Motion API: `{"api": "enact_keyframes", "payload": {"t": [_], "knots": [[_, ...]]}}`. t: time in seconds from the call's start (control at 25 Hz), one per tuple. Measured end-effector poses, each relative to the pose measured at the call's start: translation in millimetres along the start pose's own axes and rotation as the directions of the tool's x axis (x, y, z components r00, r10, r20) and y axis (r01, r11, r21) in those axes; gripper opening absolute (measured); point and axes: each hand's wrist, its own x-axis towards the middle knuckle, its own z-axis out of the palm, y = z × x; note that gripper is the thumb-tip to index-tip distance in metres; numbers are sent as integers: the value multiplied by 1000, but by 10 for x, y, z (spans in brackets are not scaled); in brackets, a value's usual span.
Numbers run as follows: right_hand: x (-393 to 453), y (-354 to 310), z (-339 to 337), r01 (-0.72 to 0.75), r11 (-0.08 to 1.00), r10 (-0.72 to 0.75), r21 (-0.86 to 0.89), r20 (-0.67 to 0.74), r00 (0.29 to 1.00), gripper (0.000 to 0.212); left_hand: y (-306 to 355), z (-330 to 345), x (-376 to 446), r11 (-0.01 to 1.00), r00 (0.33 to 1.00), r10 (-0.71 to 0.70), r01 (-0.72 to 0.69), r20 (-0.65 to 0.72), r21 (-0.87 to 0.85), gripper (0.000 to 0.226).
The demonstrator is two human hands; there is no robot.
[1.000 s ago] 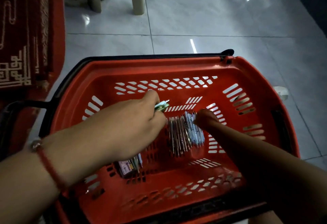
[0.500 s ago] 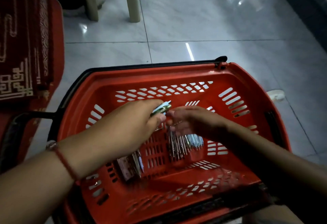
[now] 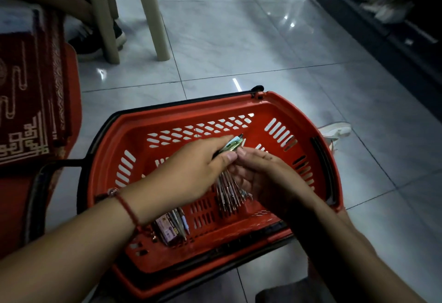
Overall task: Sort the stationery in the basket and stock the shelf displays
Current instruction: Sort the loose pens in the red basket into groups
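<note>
A red shopping basket stands on the tiled floor below me. My left hand grips a small bundle of green and white pens over the basket's middle. My right hand has its fingers curled, and their tips pinch that bundle beside my left thumb. On the basket floor under both hands lies a loose pile of pens. A labelled packet of pens lies near the basket's front left, partly hidden by my left wrist.
A second red basket holding dark red patterned packs stands at the left. Beige chair legs and another person's shoe are behind it. A dark low shelf runs along the right. A white shoe lies beside the basket.
My right hand has lifted from the pen pile and come up to the bundle in my left hand. The left hand kept its grip and rose slightly.
</note>
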Motion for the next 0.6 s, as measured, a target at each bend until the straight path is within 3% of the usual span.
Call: {"api": "enact_keyframes", "payload": {"t": [0.24,0.4,0.44,0.52,0.6], "knots": [[-86,-143,-234,82,995,-71,65,-150,986,14,-25,-148,-65,992,988,-22,41,-153,120,36],[-5,-231,-542,202,974,-160,103,-317,935,13,-27,-158,-91,970,990,13,22,-143,244,39],[28,-285,-617,246,969,-218,33,-359,908,16,-3,-156,-90,957,992,26,10,-121,289,40],[164,-391,-747,248,890,-403,-384,-403,822,21,9,-139,-73,924,996,35,-1,-83,382,45],[427,-410,-826,119,586,-562,-802,-296,773,15,-20,-98,-74,886,998,30,-5,-47,464,48]]}}
